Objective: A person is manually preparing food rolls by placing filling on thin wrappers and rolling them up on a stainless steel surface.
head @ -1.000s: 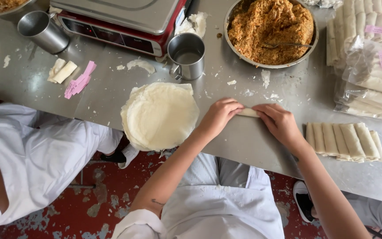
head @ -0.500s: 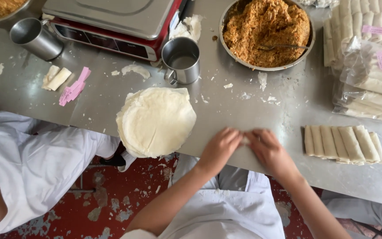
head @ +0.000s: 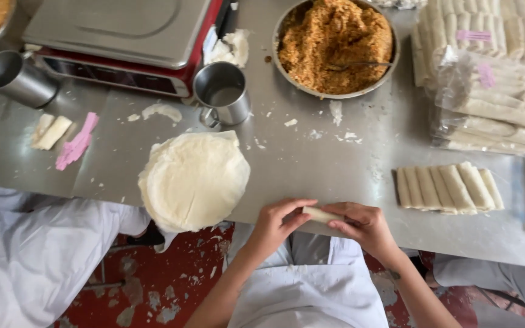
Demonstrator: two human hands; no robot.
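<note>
Both of my hands grip one pale rolled spring roll (head: 321, 214) at the near edge of the steel table (head: 311, 158). My left hand (head: 276, 222) pinches its left end and my right hand (head: 361, 223) closes over its right end. A round stack of thin white wrappers (head: 192, 179) lies just left of my left hand, overhanging the table edge. A row of several finished rolls (head: 448, 188) lies to the right of my right hand.
A metal bowl of brown shredded filling (head: 335, 44) with a spoon sits at the back. A steel cup (head: 224, 92), a red-and-steel scale (head: 126, 39), another cup (head: 16, 76) and bagged rolls (head: 493, 79) stand around. A person in white (head: 37, 255) sits at left.
My hands have drawn back toward the near table edge while rolling; the wrapper is now a tight roll held at both ends. The view has shifted slightly.
</note>
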